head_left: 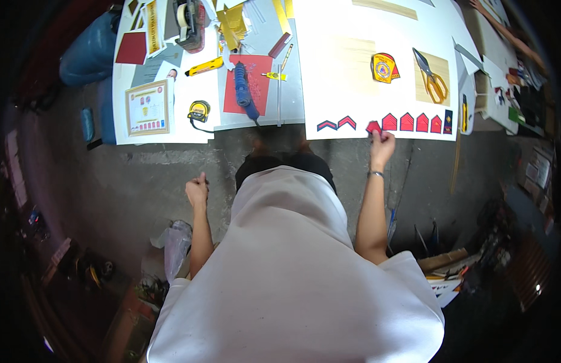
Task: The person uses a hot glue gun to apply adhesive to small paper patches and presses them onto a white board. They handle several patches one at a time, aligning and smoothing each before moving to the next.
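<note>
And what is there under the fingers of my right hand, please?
A red patch shows at your right hand, with white surface beyond it; whatever your fingers cover cannot be seen.

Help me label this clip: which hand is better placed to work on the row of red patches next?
The right hand seems better placed: it touches a red patch within the row of red patches. The left hand is away from the table, over the floor, with no patch visible in it.

Craft workshop, concrete floor, scissors, tape measure, utility knife
</note>
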### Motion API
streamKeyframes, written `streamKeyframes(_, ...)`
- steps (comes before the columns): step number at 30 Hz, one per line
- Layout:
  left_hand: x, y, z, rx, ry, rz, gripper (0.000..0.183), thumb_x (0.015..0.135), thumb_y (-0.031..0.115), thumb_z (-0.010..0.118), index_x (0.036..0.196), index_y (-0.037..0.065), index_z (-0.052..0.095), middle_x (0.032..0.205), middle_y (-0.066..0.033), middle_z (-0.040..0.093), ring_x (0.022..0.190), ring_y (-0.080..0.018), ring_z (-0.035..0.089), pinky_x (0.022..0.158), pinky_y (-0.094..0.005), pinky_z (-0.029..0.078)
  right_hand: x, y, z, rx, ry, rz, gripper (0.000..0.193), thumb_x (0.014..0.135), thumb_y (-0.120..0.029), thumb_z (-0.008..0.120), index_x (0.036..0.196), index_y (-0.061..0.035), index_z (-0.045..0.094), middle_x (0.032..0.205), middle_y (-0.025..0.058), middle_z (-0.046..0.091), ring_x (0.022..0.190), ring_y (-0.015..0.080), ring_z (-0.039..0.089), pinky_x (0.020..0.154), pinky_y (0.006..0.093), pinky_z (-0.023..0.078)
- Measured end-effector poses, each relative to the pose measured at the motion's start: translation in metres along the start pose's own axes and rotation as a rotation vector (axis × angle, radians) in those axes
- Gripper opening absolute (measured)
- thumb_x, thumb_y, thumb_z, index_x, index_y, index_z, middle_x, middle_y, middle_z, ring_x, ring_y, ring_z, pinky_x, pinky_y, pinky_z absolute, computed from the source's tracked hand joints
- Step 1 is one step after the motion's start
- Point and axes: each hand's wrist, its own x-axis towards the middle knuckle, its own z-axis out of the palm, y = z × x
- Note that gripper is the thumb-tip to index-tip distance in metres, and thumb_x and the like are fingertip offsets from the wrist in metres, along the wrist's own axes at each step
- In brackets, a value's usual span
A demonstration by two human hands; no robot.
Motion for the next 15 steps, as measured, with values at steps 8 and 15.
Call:
streamKeyframes(8,-0.158,0.161,0.004,-0.11,0.188,0.97,0.043,0.084,0.017,0.082,0.125,0.009,0.072,0.145,-0.0186,0.057,0.132,-0.0389,0.056,0.109,-0.0454,0.047,-0.049,-0.152,-0.016,0.29,-0.574,0.041,0.014,0.094,-0.011,0.075,0.096,-0.0032,0.063,0.076,-0.0042,0.059,0.066,0.0046,0.052,0.06,0.0208,0.043)
streamKeyframes(15,-0.197,0.202,-0.004,-0.024,0.228,1.222,0.048,0.079,0.003,0.078,0.126,0.006,0.068,0.124,-0.0149,0.066,0.113,-0.0345,0.066,0.09,-0.0404,0.055,-0.143,-0.256,0.067,0.561,-1.335,0.176,0.016,0.098,-0.011,0.069,0.11,-0.0004,0.067,0.084,0.0009,0.069,0.07,0.0056,0.06,0.064,0.0209,0.049)
